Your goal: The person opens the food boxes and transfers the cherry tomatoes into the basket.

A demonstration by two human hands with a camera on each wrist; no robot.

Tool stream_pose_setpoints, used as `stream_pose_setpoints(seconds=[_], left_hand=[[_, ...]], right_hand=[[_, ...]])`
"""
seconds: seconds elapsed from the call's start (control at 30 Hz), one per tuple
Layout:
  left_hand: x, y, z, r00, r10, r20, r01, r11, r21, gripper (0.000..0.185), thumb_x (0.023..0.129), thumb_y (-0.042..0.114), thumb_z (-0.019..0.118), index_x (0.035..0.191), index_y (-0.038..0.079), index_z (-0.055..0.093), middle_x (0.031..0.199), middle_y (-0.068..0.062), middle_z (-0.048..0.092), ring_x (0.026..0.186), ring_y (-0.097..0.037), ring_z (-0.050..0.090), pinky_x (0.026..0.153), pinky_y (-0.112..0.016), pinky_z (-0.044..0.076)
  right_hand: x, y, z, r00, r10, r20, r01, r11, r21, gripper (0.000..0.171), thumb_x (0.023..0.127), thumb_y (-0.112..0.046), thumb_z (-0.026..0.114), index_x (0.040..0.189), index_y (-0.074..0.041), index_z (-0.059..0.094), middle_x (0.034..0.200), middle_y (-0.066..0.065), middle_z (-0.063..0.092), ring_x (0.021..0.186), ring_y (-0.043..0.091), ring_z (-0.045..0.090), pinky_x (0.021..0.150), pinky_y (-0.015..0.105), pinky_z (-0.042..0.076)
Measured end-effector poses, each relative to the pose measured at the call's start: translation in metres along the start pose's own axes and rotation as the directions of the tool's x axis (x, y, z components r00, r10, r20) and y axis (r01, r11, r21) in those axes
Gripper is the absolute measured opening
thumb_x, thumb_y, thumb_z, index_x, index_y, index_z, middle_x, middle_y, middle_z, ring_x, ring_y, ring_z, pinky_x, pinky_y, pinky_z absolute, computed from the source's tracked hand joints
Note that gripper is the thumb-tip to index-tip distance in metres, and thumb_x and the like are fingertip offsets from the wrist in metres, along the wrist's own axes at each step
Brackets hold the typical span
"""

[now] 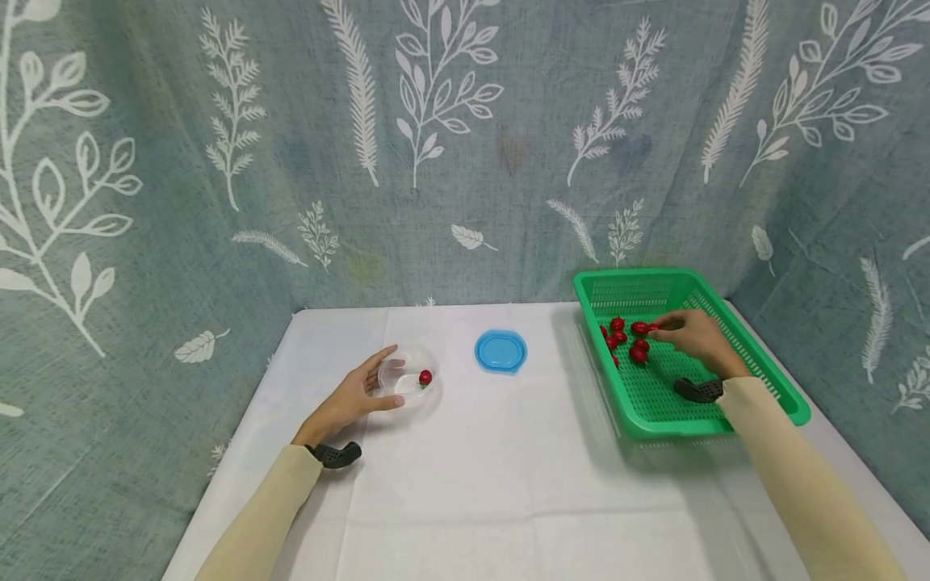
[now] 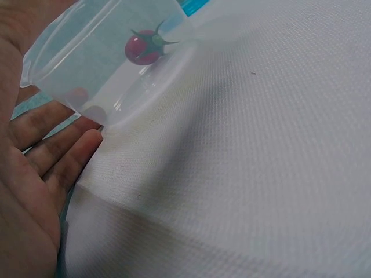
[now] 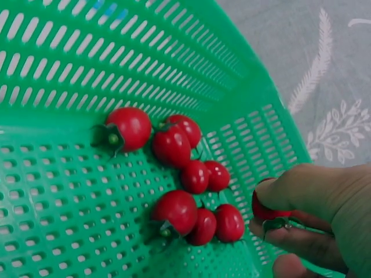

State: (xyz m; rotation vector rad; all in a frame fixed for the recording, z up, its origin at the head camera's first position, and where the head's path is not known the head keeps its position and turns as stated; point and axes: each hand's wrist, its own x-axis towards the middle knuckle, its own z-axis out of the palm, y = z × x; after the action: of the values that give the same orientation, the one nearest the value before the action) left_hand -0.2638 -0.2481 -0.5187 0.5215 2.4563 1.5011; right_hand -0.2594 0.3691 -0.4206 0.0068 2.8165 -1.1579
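Observation:
On the left, my left hand [image 1: 358, 397] holds a clear plastic tub [image 1: 408, 395], thumb on the near side and fingers round the far side. One cherry tomato [image 2: 145, 48] with a green stem lies in the tub. My right hand [image 1: 696, 339] is inside the green basket [image 1: 639, 421], where its thumb and fingers pinch a cherry tomato [image 3: 264, 209]. Several loose cherry tomatoes [image 3: 173, 146] lie on the basket's floor, towards its left wall. The pinched tomato is partly hidden by the thumb in the right wrist view.
A blue lid [image 1: 500, 352] lies flat on the white tablecloth [image 1: 465, 460] between the tub and the basket. Grey-green curtain cloth [image 1: 465, 226] with white leaf prints stands behind the table and along both sides.

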Motion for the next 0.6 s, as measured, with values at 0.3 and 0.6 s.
stream_pose_setpoints(seconds=[0.3, 0.6], left_hand=[[0.0013, -0.0006, -0.0016, 1.000, 0.012, 0.002, -0.012, 1.000, -0.011, 0.103, 0.083, 0.036, 0.089, 0.164, 0.030, 0.026, 0.169, -0.002, 0.021, 0.152, -0.041, 0.026, 0.121, -0.061, 0.025], [0.0001, -0.0010, -0.0003, 1.000, 0.006, -0.003, -0.006, 1.000, 0.002, 0.104, 0.083, 0.037, 0.089, 0.165, 0.031, 0.026, 0.169, -0.003, 0.021, 0.151, -0.042, 0.026, 0.121, -0.062, 0.026]], right_hand=[[0.0001, 0.0079, -0.0024, 1.000, -0.012, -0.016, 0.010, 0.996, -0.084, 0.046, 0.102, -0.027, 0.067, 0.134, 0.005, 0.063, 0.131, 0.031, 0.061, 0.105, 0.046, 0.064, 0.079, 0.055, 0.058], [-0.0015, 0.0035, -0.0016, 0.999, 0.005, -0.053, -0.008, 0.998, -0.059, 0.046, 0.104, -0.028, 0.064, 0.137, 0.005, 0.060, 0.129, 0.029, 0.061, 0.101, 0.044, 0.064, 0.077, 0.054, 0.059]])
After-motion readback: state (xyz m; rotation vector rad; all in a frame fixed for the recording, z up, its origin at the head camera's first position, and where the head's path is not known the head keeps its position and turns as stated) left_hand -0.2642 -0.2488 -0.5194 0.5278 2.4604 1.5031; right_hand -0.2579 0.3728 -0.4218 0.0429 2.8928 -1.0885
